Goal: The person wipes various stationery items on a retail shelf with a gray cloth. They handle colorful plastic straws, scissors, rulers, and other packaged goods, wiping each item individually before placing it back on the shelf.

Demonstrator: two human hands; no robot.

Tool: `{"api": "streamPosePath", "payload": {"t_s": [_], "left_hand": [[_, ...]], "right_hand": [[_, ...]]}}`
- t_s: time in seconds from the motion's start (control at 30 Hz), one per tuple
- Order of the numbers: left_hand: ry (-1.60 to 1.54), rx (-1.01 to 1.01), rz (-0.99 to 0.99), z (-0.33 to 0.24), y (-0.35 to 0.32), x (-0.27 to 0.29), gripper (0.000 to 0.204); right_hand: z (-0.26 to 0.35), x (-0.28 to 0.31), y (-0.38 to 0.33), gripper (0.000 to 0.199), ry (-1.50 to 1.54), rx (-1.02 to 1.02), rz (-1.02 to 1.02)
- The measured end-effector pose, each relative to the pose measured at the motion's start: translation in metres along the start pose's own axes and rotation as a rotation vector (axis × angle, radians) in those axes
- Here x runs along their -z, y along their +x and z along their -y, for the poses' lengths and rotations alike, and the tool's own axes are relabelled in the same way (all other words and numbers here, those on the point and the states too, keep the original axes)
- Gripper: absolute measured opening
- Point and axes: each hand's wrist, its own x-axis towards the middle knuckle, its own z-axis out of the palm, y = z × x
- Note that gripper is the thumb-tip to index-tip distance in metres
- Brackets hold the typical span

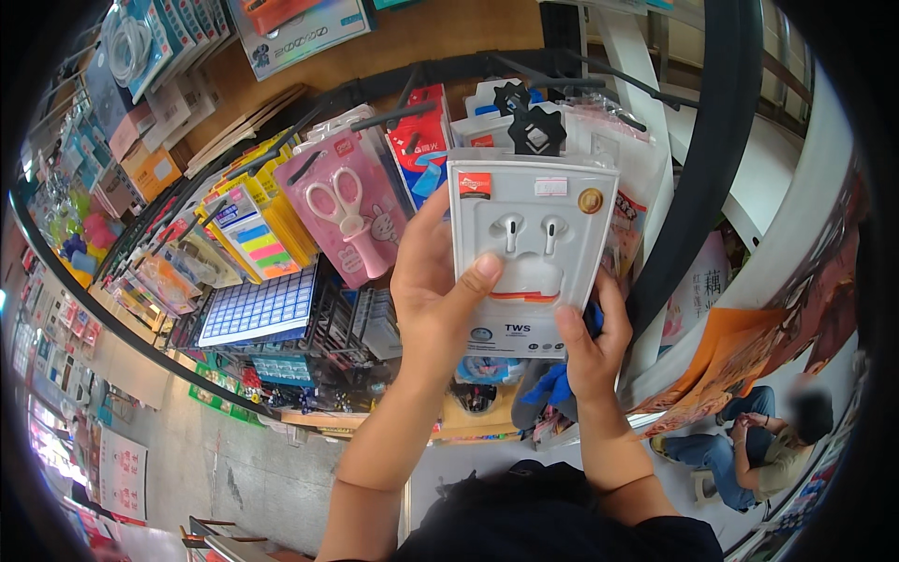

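Between my two hands is a white blister pack of wireless earbuds [573,239], held upright with its front toward me. Two earbuds and a white charging case show through the clear cover, and a black hang tab sticks up at the top. My left hand [435,281] grips the pack's left side, its thumb lying across the front below the earbuds. My right hand [595,342] closes on the lower right corner, thumb on the front and fingers round the edge. Behind the pack, just to the left, hangs a pink card with pink-handled scissors [351,220].
Black hooks [393,117] jut from the display rack. Yellow packs of sticky tabs [257,229] and a blue-and-white grid sheet [257,309] sit at the left. A dark curved post [698,169] rises close on the right. A person [758,450] sits at the lower right.
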Motion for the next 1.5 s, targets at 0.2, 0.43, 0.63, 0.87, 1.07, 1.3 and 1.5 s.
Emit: {"api": "streamPosePath", "payload": {"t_s": [0.2,0.43,0.63,0.87,1.07,1.3,1.5], "left_hand": [[0.024,-0.012,0.004,-0.001,0.010,-0.004,0.062],[0.049,0.078,-0.048,0.004,0.008,-0.006,0.062],[0.094,-0.006,-0.055,0.029,0.017,-0.001,0.063],[0.242,-0.029,-0.001,0.037,0.010,0.001,0.070],[0.632,-0.197,-0.030,-0.005,-0.025,-0.002,0.058],[-0.150,-0.326,0.222,-0.113,-0.060,-0.009,0.011],[-0.169,-0.099,0.395,-0.159,-0.060,-0.018,0.015]], "right_hand": [[-0.010,-0.005,0.004,0.059,0.071,-0.017,-0.084],[-0.008,0.000,0.005,0.056,-0.008,-0.035,-0.071],[-0.004,-0.002,-0.001,0.049,-0.288,0.107,-0.123],[0.002,-0.005,-0.009,0.039,-0.287,0.111,-0.027],[0.001,0.000,-0.017,0.037,-0.278,0.101,-0.011],[0.004,-0.006,-0.024,0.032,-0.223,0.068,0.062],[-0.001,-0.002,-0.030,0.032,-0.237,0.096,0.100]]}}
